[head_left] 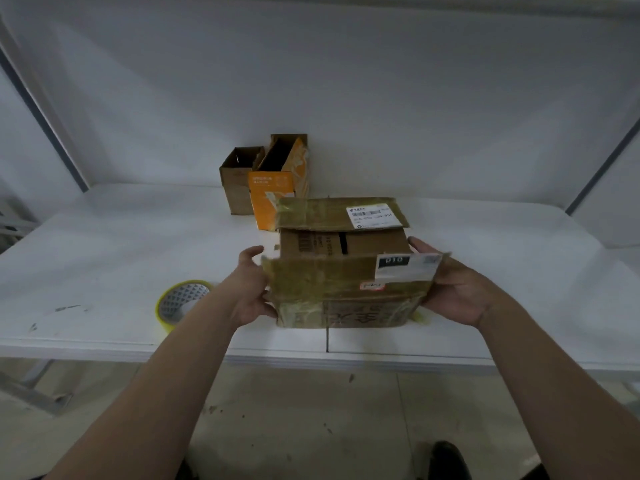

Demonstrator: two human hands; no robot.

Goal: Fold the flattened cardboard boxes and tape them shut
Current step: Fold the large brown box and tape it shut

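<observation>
Presently holds cardboard box [343, 296] just right of tape roll [173, 301], left hand [251, 289] fingers curled on its side, right hand [453, 289] fingers mostly hidden behind near flap [329, 271]; risks that flap springing back if grip eases before taping.
</observation>
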